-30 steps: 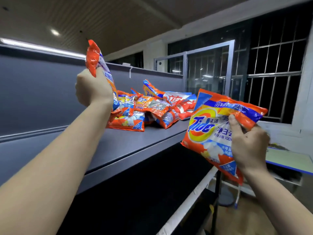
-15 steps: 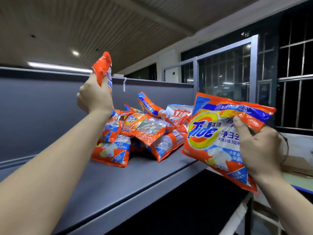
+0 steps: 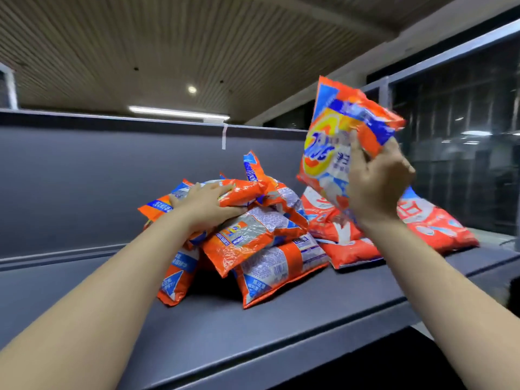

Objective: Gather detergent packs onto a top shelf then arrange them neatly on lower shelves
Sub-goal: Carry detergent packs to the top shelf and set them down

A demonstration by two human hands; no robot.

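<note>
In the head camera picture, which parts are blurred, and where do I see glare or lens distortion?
Head view: the raised orange detergent pack and the right hand gripping it are motion-blurred, so its print smears; the left hand on the heap of orange packs looks sharper; ceiling lights glare white and reflect in the dark window; the wide lens stretches the forearms and bends the grey shelf edge.

Left hand (image 3: 206, 205) pressing pack heap (image 3: 259, 237) on shelf (image 3: 281, 319); right hand (image 3: 375, 187) gripping raised pack (image 3: 337, 130) at two o'clock.
</note>
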